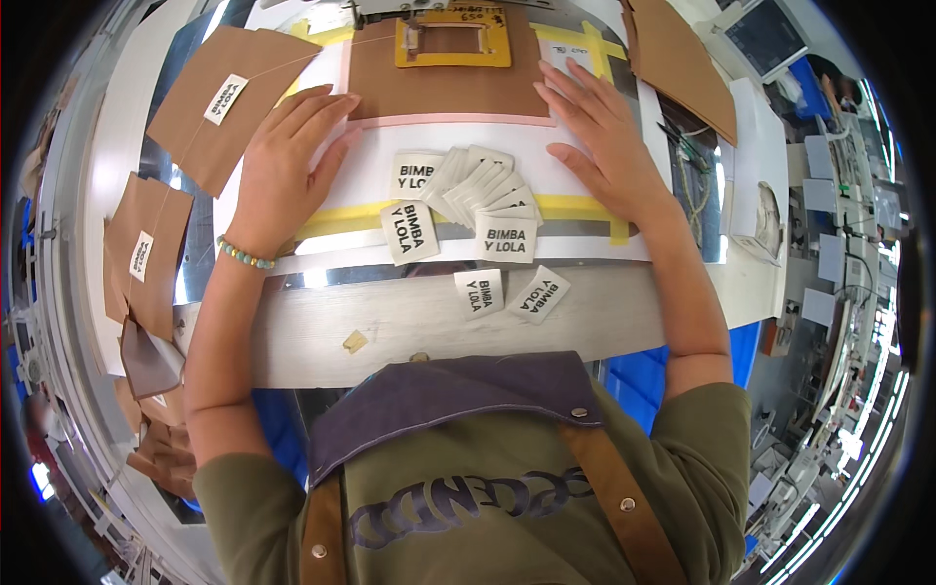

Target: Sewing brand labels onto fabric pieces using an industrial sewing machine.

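A flat brown panel (380, 83) lies in front of me, with a pink strip along its near and side edges. On it, at the far side, is a yellow rectangular frame (405, 54) with a window, partly under a machine head (390, 8). My left hand (297, 146) rests at the panel's left edge, fingers stretched out. At its right edge lies my right hand (604, 141), fingers apart. Neither holds anything. Between my forearms is a fanned pile of white fabric labels (483, 185) with dark print. Two loose labels (478, 292) lie nearer to me.
Brown panels with sewn-on labels (175, 107) lie at the left, some hanging toward the table edge. More brown sheets (682, 63) are stacked at the far right, beside thread and a tool (687, 146). Yellow tape (341, 219) marks the white work surface. A screen (765, 37) stands at far right.
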Demonstrator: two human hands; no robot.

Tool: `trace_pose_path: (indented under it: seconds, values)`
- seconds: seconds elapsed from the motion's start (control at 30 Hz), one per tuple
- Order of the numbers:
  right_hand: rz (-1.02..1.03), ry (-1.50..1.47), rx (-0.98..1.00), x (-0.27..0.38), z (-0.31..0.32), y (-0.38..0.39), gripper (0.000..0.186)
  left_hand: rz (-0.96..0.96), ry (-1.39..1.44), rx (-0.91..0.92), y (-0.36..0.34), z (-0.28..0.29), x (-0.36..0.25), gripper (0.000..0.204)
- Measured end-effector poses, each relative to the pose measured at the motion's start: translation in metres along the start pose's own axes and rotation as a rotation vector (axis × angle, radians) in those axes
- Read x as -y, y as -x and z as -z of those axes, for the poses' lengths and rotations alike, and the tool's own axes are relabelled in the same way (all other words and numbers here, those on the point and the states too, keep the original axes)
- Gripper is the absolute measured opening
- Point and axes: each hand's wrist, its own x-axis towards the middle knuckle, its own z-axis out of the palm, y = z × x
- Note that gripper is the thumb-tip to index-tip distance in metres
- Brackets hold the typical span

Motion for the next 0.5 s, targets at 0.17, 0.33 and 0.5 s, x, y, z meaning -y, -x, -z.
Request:
trace_pose_path:
  seconds: [0.17, 0.33, 0.5]
  values:
    - [0.000, 0.047, 0.083, 0.0037, 0.0037, -0.0025, 0.055, 0.090, 0.137, -0.157, -0.0020, 0.0019, 0.0029, 0.042]
    - [-0.017, 0.035, 0.105, 0.0035, 0.0045, -0.0032, 0.056, 0.049, 0.155, -0.009, 0.0000, 0.0006, -0.0006, 0.056]
    - [-0.018, 0.032, 0.082, 0.0019, 0.0031, -0.0019, 0.054, -0.049, -0.036, 0.105, 0.0017, -0.0015, -0.0007, 0.049]
